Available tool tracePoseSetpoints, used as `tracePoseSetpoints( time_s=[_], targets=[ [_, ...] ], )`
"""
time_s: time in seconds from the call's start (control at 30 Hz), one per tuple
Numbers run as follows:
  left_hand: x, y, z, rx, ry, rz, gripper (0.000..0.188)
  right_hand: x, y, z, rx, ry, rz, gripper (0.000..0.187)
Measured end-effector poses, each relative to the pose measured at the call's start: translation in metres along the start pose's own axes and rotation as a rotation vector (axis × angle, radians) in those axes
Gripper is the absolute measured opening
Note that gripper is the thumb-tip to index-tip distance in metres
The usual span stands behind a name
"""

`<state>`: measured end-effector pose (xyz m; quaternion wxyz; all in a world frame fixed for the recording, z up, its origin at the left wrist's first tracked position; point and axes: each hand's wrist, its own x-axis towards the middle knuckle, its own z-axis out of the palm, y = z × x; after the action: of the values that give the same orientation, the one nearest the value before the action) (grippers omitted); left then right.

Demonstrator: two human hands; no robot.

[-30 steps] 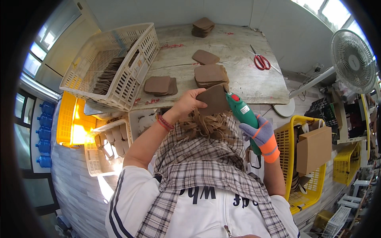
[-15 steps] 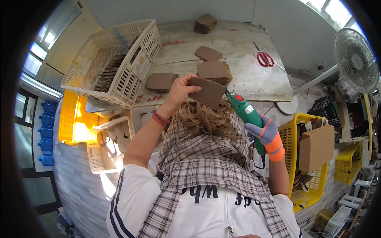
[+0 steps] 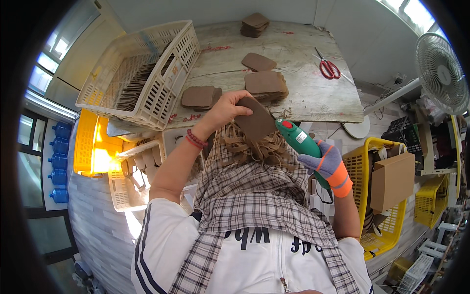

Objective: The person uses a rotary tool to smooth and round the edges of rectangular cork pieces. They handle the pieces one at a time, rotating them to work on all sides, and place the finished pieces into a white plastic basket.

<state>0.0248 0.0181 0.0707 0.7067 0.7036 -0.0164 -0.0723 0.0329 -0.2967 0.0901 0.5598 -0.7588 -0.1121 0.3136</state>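
Observation:
My bare left hand [image 3: 229, 111] pinches a flat brown piece with rounded corners [image 3: 258, 122] between thumb and fingers, holding it tilted above my lap. My right hand [image 3: 323, 162], in a grey and orange glove, is wrapped round a green handheld power tool with a red button [image 3: 299, 139]. The tool's tip is at the right edge of the piece; its cutting part is too small to make out. A heap of brown trimmed strips [image 3: 252, 153] lies on my plaid apron [image 3: 254, 188], just below the piece.
On the worktable [image 3: 313, 100] lie brown stacks [image 3: 198, 97], a single piece [image 3: 258, 62] and red-handled scissors [image 3: 329, 69]. A white crate [image 3: 171, 73] holding several brown pieces stands left. A yellow basket [image 3: 391, 235] is at right, beyond it a fan [image 3: 440, 73].
The brown piece has turned clockwise in my left hand, its far corner now pointing lower. My right hand and the green tool have shifted slightly left along its edge.

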Motion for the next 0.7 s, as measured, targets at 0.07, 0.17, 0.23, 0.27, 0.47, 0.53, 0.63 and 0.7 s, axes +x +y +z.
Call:
tracePoseSetpoints(
  time_s=[0.07, 0.17, 0.23, 0.27, 0.47, 0.53, 0.63, 0.7],
  targets=[
    [0.002, -0.002, 0.001, -0.005, -0.065, -0.017, 0.017, 0.002, 0.001, 0.002, 0.009, -0.014, -0.032, 0.042],
    [0.002, 0.003, 0.006, 0.16, -0.108, -0.015, 0.021, 0.007, 0.005, 0.003, -0.015, -0.029, -0.047, 0.043],
    [0.003, 0.005, 0.008, 0.189, -0.14, -0.008, 0.026, 0.011, 0.01, 0.004, -0.094, -0.005, -0.087, 0.043],
    [0.002, 0.005, 0.009, 0.204, -0.155, -0.005, 0.029, 0.013, 0.011, 0.004, -0.134, 0.005, -0.108, 0.043],
    [0.003, 0.018, 0.012, 0.316, -0.215, -0.053, 0.048, 0.014, -0.004, 0.01, -0.067, -0.029, -0.064, 0.044],
    [0.007, 0.012, 0.013, 0.37, -0.219, -0.026, 0.053, 0.016, -0.008, 0.014, -0.088, -0.027, -0.08, 0.043],
    [0.009, 0.005, 0.01, 0.209, -0.245, -0.1, 0.054, 0.022, -0.011, 0.018, -0.086, -0.007, -0.092, 0.041],
    [0.011, -0.005, 0.006, -0.008, -0.144, -0.13, 0.051, 0.027, -0.003, 0.019, 0.001, 0.047, -0.086, 0.039]
  ],
)
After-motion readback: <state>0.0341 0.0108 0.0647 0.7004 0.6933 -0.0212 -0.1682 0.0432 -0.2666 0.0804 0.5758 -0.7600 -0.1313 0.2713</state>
